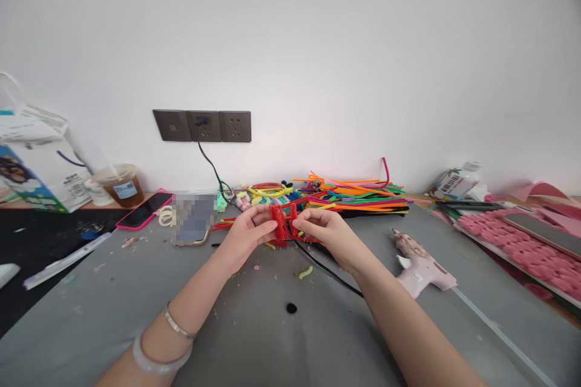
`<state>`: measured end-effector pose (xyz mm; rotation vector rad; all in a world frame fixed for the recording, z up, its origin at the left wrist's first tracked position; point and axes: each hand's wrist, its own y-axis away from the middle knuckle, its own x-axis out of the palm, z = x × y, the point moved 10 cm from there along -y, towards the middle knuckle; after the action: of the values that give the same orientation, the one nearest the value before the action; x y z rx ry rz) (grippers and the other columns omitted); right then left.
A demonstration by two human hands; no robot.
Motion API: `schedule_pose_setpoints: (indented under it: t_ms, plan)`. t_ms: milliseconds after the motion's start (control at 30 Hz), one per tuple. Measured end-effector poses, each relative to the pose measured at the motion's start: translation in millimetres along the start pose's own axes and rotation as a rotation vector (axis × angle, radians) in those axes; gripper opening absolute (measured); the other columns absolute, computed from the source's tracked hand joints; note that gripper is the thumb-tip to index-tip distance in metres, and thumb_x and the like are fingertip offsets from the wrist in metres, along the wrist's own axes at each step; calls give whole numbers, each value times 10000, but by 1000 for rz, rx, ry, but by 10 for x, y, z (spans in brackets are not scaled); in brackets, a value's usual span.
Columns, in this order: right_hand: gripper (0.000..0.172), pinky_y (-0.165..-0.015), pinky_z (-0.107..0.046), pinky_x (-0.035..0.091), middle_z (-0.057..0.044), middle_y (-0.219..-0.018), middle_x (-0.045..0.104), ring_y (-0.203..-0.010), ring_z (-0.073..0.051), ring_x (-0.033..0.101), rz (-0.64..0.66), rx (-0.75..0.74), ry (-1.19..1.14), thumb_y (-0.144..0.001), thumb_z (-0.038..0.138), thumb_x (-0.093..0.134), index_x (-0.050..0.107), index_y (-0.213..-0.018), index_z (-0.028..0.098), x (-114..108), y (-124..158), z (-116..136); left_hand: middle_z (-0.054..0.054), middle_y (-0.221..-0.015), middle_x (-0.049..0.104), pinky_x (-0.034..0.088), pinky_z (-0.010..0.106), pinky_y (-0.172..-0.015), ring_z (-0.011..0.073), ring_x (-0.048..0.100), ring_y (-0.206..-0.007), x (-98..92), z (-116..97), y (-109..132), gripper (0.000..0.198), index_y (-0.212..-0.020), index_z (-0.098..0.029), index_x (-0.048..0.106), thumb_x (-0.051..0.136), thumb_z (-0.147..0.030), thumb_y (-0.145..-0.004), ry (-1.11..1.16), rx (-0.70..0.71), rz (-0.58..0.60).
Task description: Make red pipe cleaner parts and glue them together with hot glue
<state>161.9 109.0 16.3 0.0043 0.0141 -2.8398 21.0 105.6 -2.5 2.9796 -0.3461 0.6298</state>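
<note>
Work in hand, as I judge it, is fitting or lining up red fuzzy pieces between both hands. The left hand (pixel 245 236) has its fingers closed in a pinch, thumb in front, on a wide red piece (pixel 279 222). The right hand (pixel 333 234) pinches a narrower red strip (pixel 294 219) just beside it, its fingers likewise closed with no gap showing. Both red pieces are raised upright over the bench (pixel 254 332), near its middle; whether they join at the bottom is too small to tell. A next move would seem to call for a steady left pinch and small turns or nudges from the right fingertips, without crushing the fuzz.

Behind the hands, a heap of coloured pipe cleaners (pixel 363 202) lies close against the wall (pixel 290 60), so there is little room to reach forward. The phone (pixel 191 227) on the left and the glue gun (pixel 420 272) on the right bound the sides, the latter just beside the right forearm. A black cord (pixel 329 267) runs under the right wrist and could snag. Toward the person the surface is freest, with only a black dot (pixel 291 308), a yellow scrap (pixel 305 273) and crumbs.
</note>
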Motion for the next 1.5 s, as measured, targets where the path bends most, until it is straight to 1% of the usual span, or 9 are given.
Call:
schedule_pose_setpoints:
  t_ms: [100,167,267,467,800,1067,1267,1367,1500]
  plan:
    - [353,-573,-262,327,33,-633,579,-581,-104,449,12,-11,19,-684,488,802,635,-669,177,35,8,3,72,-997,765,574,265,-737,160,720,-830,8,19,-1,356,-998,-170,656,842,-237,-701,10,-1,7]
    - [350,-610,-271,370,20,-654,613,-614,-121,501,15,-9,17,-667,483,811,644,-673,175,49,12,3,74,-992,766,578,269,-739,164,722,-831,14,35,-2,358,-1002,-170,647,838,-238,-707,13,-3,15]
    - [356,-627,-278,398,10,-653,631,-622,-129,528,9,-2,34,-658,487,810,642,-657,173,61,18,8,79,-998,765,580,279,-753,176,725,-851,22,52,-4,347,-1009,-170,640,826,-239,-725,8,-1,28]
    - [372,-620,-277,408,10,-634,626,-615,-130,524,5,8,44,-632,497,816,629,-645,175,86,26,19,85,-1024,760,576,300,-782,191,721,-894,29,43,4,335,-1011,-166,631,813,-244,-741,-8,4,24]
    - [387,-576,-273,367,15,-639,588,-589,-123,483,-11,-57,92,-669,529,788,622,-657,179,82,7,51,62,-988,759,573,306,-782,187,720,-885,36,43,7,325,-978,-179,612,819,-242,-736,-5,5,29]
    - [344,-635,-285,475,18,-688,624,-629,-132,562,-27,-74,-38,-630,451,843,631,-716,195,54,24,96,54,-989,753,579,304,-781,189,723,-887,42,24,14,341,-964,-179,610,833,-247,-715,5,7,10]
    - [350,-680,-319,522,-8,-724,659,-679,-163,617,-30,-90,-25,-615,463,848,643,-720,200,55,16,106,63,-1009,748,579,324,-798,211,718,-929,29,16,13,333,-948,-178,613,835,-239,-709,7,15,0]
    - [346,-675,-324,513,-13,-722,655,-678,-166,602,-38,-125,25,-626,476,834,643,-717,203,56,15,140,62,-1014,742,578,322,-797,212,709,-943,33,18,17,316,-933,-181,618,834,-234,-709,10,14,1]
    - [331,-615,-306,460,2,-676,603,-626,-150,529,-38,-189,102,-684,505,786,648,-733,208,66,25,205,48,-1020,732,579,325,-791,194,703,-901,32,24,17,298,-937,-190,637,830,-220,-712,32,14,4]
